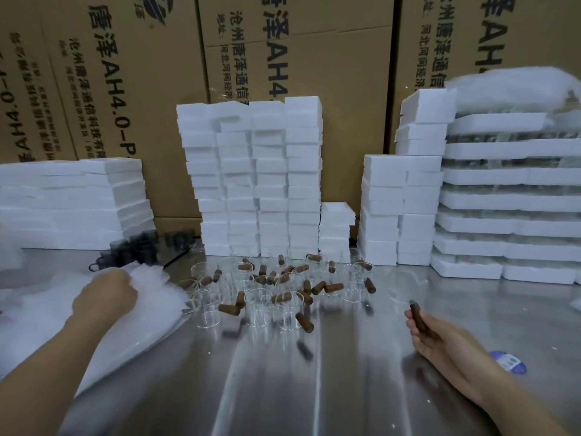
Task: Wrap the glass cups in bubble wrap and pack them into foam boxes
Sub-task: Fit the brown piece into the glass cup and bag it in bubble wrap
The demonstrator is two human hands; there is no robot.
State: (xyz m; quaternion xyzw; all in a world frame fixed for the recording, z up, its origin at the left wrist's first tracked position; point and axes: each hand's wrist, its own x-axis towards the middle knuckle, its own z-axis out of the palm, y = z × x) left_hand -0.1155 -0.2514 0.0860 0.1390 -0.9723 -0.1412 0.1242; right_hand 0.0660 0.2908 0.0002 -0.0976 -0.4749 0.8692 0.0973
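Several clear glass cups (259, 306) with brown wooden handles stand and lie in a cluster at the middle of the shiny metal table (345, 388). My left hand (105, 297) rests on a pile of white bubble wrap (94, 335) at the left, its fingers curled into the top sheets. My right hand (440, 338), at the right, holds the brown handle (416, 314) of a clear glass cup (404, 291) whose body is barely visible above the table. White foam boxes (251, 184) rise in tall stacks behind the cups.
More foam stacks stand at the left (72, 202) and right (402, 209), with foam trays of glassware (509, 209) at the far right under bubble wrap. Dark glass cups (135, 247) sit behind the wrap pile. A blue-white disc (509, 361) lies near my right wrist. Cardboard cartons (132, 89) form the back wall.
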